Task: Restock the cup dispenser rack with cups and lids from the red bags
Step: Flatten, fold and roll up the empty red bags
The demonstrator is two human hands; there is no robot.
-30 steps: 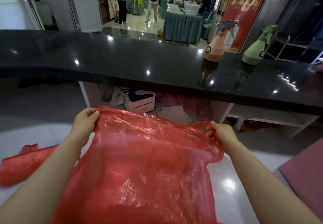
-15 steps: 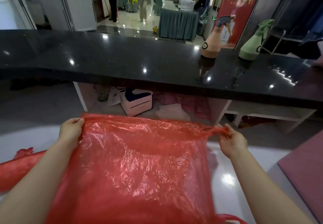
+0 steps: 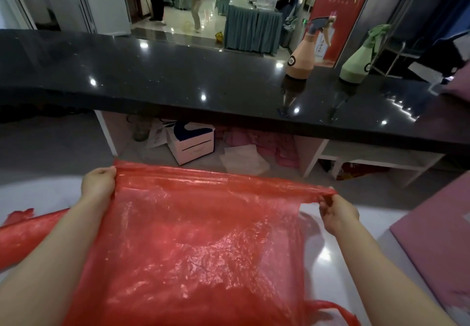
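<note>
I count two red bags. The first red bag (image 3: 198, 244) is stretched flat between my two hands above the white table (image 3: 328, 257), its top edge pulled into a taut line and its body hanging down toward me. My left hand (image 3: 98, 182) grips the top left corner with fingers curled over the plastic. My right hand (image 3: 337, 213) pinches the gathered top right corner, fingers closed round the bunched film. One loose handle strip of this bag trails at the lower right. The second red bag (image 3: 28, 234) lies flat on the table to the left, partly hidden behind my left forearm.

Beyond the white surface runs one long black counter (image 3: 178, 76). On it stand two spray bottles, well apart from the bags: one peach spray bottle (image 3: 301, 57) and one green spray bottle (image 3: 357, 65), side by side near the right end. Under the counter I see one white box (image 3: 193, 141) on the floor with some papers beside it. One pink sheet (image 3: 437, 244) lies at the right edge of the table. One red banner (image 3: 338, 5) stands behind the bottles.
</note>
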